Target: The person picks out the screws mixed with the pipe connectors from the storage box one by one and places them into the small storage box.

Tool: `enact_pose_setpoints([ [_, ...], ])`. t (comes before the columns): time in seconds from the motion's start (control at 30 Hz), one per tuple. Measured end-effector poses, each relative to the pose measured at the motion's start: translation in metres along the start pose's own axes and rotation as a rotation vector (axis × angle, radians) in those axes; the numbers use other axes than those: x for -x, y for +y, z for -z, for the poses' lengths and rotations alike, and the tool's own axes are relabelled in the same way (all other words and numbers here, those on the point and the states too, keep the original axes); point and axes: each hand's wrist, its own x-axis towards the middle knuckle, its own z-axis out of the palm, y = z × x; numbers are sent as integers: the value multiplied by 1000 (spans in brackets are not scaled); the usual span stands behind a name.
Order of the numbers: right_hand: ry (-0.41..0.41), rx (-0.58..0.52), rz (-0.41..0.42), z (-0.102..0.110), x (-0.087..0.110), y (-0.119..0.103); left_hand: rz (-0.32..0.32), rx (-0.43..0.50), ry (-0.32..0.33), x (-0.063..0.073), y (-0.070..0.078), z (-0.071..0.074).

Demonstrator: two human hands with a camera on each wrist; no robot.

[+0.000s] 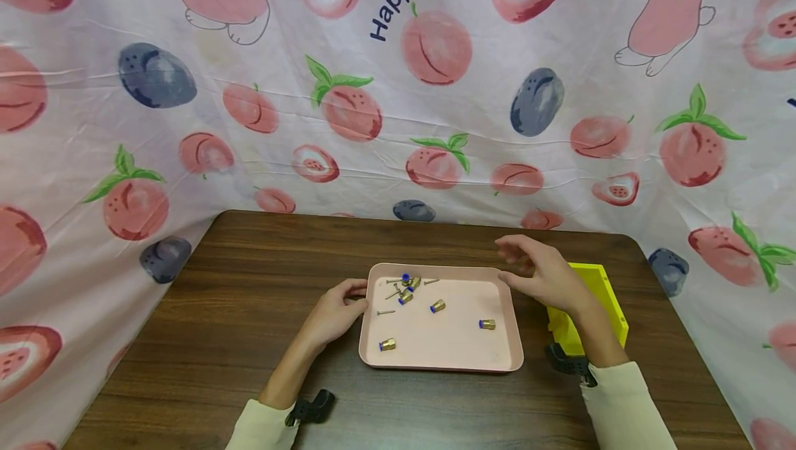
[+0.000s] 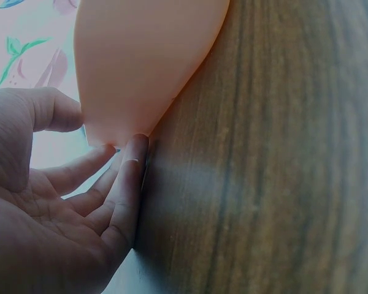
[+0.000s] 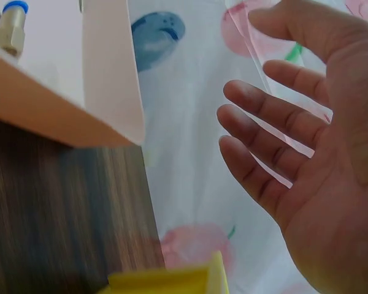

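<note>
A pink tray (image 1: 460,353) lies on the table, with several brass push-in fittings with blue ends, such as one fitting (image 1: 438,306) near its middle, and several small screws (image 1: 385,312) toward its left side. My left hand (image 1: 332,312) holds the tray at its left side; in the left wrist view the thumb (image 2: 58,110) is at the rim and the fingertips meet the wall lower down. Above the tray's right rim hovers my right hand (image 1: 544,274), fingers spread and relaxed, holding nothing. The right wrist view shows its bare palm (image 3: 331,202).
Right of the tray, a yellow bin (image 1: 600,291) stands partly hidden behind my right forearm. The brown wooden table (image 1: 249,256) ends at a fruit-printed curtain (image 1: 348,180) at the back and sides. Black wrist mounts (image 1: 314,407) sit on both wrists.
</note>
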Motion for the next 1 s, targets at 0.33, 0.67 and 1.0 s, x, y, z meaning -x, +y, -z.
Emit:
enact_pose_setpoints([
  [0.33,-79,-68,52,-26,-20,-8,-4,6,-1,-1,-1,-1],
  [0.67,-116,-134,116,-49,-38,-10,-8,8,-1,-1,-1,-1],
  [1.0,-178,-149,135,-64,-54,-19,1,10,-6,-3,-2,0],
])
